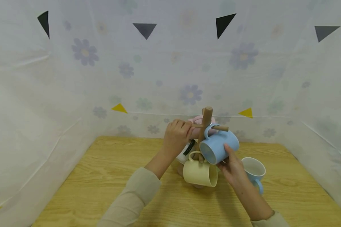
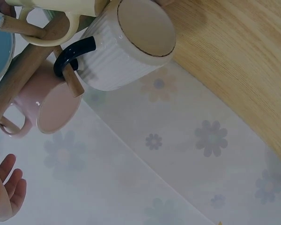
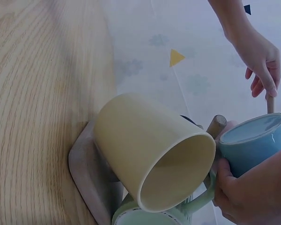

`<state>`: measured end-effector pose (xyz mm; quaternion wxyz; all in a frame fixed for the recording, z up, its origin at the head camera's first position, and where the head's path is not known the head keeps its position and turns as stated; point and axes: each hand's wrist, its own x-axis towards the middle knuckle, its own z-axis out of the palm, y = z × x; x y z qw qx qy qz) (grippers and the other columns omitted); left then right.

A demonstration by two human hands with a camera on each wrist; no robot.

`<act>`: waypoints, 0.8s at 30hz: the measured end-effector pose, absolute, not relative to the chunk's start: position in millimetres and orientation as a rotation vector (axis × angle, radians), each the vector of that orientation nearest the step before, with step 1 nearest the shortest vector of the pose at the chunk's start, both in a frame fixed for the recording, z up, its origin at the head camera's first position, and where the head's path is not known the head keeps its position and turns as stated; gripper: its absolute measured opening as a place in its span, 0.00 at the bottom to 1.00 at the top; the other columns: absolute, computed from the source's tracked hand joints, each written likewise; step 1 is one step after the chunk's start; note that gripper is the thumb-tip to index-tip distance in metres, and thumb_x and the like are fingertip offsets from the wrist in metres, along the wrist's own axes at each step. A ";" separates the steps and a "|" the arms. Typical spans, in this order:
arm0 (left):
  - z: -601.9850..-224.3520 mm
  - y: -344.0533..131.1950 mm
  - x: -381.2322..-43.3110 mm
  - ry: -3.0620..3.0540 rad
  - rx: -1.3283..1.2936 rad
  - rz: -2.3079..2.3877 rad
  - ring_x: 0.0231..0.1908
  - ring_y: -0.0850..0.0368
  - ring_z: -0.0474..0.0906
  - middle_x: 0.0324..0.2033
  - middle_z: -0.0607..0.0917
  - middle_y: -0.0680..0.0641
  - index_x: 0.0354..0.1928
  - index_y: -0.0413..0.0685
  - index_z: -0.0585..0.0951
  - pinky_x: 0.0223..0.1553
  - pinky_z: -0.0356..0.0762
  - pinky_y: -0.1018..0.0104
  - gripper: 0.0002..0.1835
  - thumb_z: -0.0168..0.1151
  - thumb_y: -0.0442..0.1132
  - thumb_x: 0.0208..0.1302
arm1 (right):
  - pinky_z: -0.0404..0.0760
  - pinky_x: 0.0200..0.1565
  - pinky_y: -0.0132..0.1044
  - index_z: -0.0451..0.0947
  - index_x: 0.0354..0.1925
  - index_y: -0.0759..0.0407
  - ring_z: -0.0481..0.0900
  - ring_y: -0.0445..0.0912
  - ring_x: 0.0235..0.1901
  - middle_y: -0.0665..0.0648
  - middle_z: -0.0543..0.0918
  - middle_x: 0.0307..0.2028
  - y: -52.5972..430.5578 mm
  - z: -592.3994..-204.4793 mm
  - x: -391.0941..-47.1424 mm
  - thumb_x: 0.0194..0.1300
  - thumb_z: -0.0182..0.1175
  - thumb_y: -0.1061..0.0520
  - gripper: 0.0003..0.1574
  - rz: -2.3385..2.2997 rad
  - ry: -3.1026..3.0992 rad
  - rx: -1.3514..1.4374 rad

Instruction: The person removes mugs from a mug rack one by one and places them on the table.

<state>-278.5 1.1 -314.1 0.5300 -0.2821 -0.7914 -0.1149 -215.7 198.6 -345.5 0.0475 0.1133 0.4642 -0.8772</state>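
Observation:
My left hand (image 1: 176, 135) pinches the end of a wooden peg (image 3: 270, 104) on the mug tree (image 1: 206, 118), to the left of its post. On the right, my right hand (image 1: 235, 167) grips the body of a light blue mug (image 1: 225, 145), thumb on its side. That mug lies tilted, its mouth facing down-left, with its handle looped round a peg (image 1: 222, 128). Below it hangs a cream-yellow mug (image 1: 196, 173). A white ribbed mug (image 2: 114, 56) with a dark handle and a pink mug (image 2: 56, 105) hang on other pegs.
A second light blue mug (image 1: 250, 173) stands upright on the wooden table (image 1: 130, 157), right of the tree, beside my right forearm. A pale green mug (image 3: 152, 216) sits low beneath the yellow one, near the tree's base (image 3: 91, 183). A flowered white sheet (image 1: 159, 78) hangs behind.

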 end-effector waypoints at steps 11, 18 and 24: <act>-312.7 3.6 -275.4 -1.887 -0.677 -0.266 0.32 0.54 0.79 0.26 0.82 0.49 0.32 0.49 0.79 0.28 0.76 0.64 0.07 0.62 0.45 0.60 | 0.71 0.51 0.26 0.23 0.71 0.47 0.64 0.37 0.54 0.46 0.59 0.56 208.3 -345.1 -211.7 0.64 0.49 0.40 0.55 -2.663 1.369 0.376; -312.2 4.8 -274.4 -1.910 -0.683 -0.282 0.33 0.54 0.79 0.27 0.82 0.49 0.33 0.49 0.80 0.29 0.75 0.63 0.08 0.61 0.45 0.61 | 0.71 0.50 0.26 0.23 0.71 0.48 0.72 0.33 0.44 0.47 0.59 0.56 214.6 -345.9 -206.9 0.65 0.48 0.40 0.54 -2.675 1.366 0.343; -313.9 4.6 -274.1 -1.928 -0.684 -0.356 0.33 0.53 0.80 0.27 0.83 0.48 0.34 0.48 0.81 0.30 0.77 0.63 0.07 0.62 0.44 0.60 | 0.71 0.50 0.27 0.24 0.71 0.47 0.73 0.33 0.44 0.46 0.59 0.56 219.3 -347.1 -202.6 0.65 0.47 0.40 0.52 -2.697 1.348 0.304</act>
